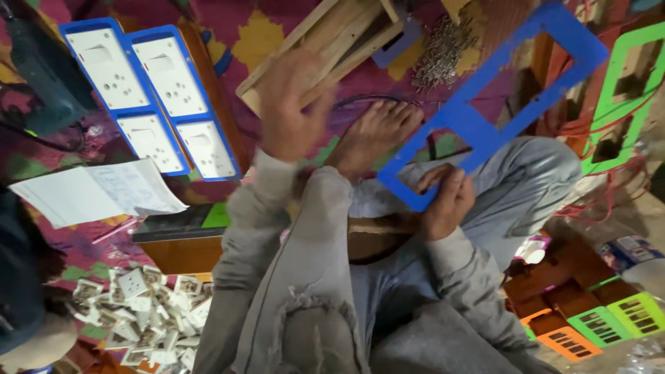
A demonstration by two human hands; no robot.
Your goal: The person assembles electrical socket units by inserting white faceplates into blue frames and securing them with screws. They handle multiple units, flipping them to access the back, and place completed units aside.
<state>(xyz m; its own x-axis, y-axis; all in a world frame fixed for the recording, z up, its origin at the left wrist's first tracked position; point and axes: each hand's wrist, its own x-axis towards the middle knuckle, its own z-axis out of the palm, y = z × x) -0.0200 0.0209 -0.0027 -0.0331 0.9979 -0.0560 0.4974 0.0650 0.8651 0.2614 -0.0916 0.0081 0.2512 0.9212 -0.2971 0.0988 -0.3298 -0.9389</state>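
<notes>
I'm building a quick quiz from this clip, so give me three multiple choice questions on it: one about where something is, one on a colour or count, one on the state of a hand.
1. Where does the pile of loose white socket parts lie?
A. lower left of the picture
B. upper right
C. on the blue frame

2. What colour is the long frame with rectangular cut-outs?
A. green
B. blue
C. orange

3. What is the right hand doing?
A. hanging empty
B. gripping the lower end of the blue frame
C. resting on the paper sheet

Answers:
1 A, the white pieces sit heaped at the lower left, below the paper sheet.
2 B, its whole surface is blue.
3 B, its fingers close on the frame's end, while the left hand is raised, blurred and empty.
</notes>
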